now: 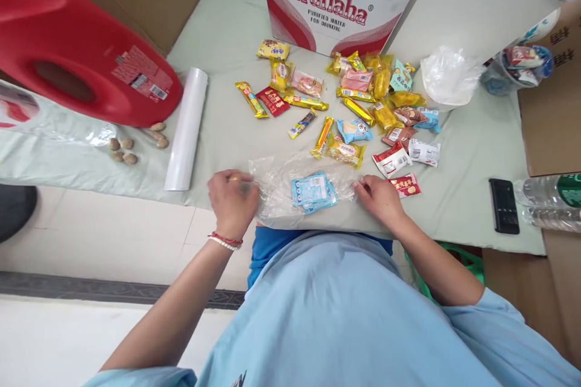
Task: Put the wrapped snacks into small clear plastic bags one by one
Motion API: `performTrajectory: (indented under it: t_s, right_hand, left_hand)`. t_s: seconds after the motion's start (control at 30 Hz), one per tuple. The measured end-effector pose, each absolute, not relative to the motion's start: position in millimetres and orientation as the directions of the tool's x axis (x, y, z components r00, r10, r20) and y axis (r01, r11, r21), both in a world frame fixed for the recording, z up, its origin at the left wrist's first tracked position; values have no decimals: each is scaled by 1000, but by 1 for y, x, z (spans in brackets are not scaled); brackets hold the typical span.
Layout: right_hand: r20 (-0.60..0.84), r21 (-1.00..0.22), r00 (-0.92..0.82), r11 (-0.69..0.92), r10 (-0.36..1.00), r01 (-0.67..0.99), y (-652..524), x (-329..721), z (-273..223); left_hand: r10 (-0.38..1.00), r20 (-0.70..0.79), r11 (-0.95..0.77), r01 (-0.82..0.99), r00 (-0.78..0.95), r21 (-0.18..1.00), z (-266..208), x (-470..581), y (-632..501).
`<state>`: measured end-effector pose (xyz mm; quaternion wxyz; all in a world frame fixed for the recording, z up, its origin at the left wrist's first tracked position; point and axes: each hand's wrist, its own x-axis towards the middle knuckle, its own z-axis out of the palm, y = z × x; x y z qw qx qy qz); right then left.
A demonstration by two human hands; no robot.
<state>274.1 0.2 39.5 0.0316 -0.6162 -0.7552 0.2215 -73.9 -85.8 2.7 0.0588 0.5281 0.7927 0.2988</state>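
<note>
A clear plastic bag (275, 190) lies flattened at the table's front edge, with several small light-blue packets (313, 191) in a loose stack at its middle. I cannot tell whether the packets are inside the bag or under it. My left hand (233, 202) is closed at the bag's left end, fingers curled and slightly blurred. At the opposite end, my right hand (379, 198) pinches the bag's edge between thumb and fingers. Just beyond the right hand lies a red snack packet (405, 185).
Wrapped snacks (358, 97) spread across the table before a Wahaha carton (336, 6). To the left are a plastic film roll (187, 130), walnut-like nuts (129, 158) and a big red jug (136, 81). A phone (503, 205) and plastic bottles (551, 191) lie right.
</note>
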Motion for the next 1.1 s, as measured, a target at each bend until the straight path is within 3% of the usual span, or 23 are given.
performTrajectory:
  t_s: [0.1, 0.17, 0.23, 0.27, 0.33, 0.43, 0.53, 0.63, 0.77, 0.9, 1.1]
  right_hand:
    - [-117, -345, -320, 264, 940, 901, 13, 267, 58]
    - [-53, -369, -459, 409, 887, 834, 27, 252, 69]
    - [-69, -364, -579, 520, 813, 773, 43, 227, 77]
    - [-104, -346, -614, 550, 783, 760, 51, 212, 79]
    - [-186, -284, -641, 584, 745, 761, 65, 183, 78]
    - [-279, -175, -651, 629, 706, 757, 81, 150, 73]
    - [-361, -160, -682, 679, 636, 717, 89, 141, 72]
    - [-312, -235, -768, 738, 559, 632, 88, 152, 80]
    - [-57, -277, -909, 869, 412, 411, 64, 181, 82]
    - [-13, -379, -962, 889, 272, 257, 26, 205, 53]
    - [67, -460, -956, 859, 287, 226, -5, 217, 12]
  left_hand:
    - [747, 540, 90, 865, -387, 494, 22, -67, -104]
    - [728, 663, -167, 893, -174, 417, 35, -48, -113]
    - [763, 634, -432, 828, 125, 357, 43, -19, -114]
    - [787, 571, -484, 808, 234, 337, 43, -5, -112]
    - [866, 405, -431, 850, 295, 303, 36, 19, -103]
    - [964, 185, -237, 934, 192, 267, 20, 36, -89]
    - [986, 111, -148, 958, 124, 246, 9, 36, -86]
    - [987, 116, -137, 962, 112, 235, 4, 33, -89]
    - [976, 168, -180, 948, 138, 264, 0, 34, -93]
    - [961, 225, -229, 918, 161, 322, -7, 32, -97]
    - [921, 382, -319, 704, 73, 634, -6, 12, -122]
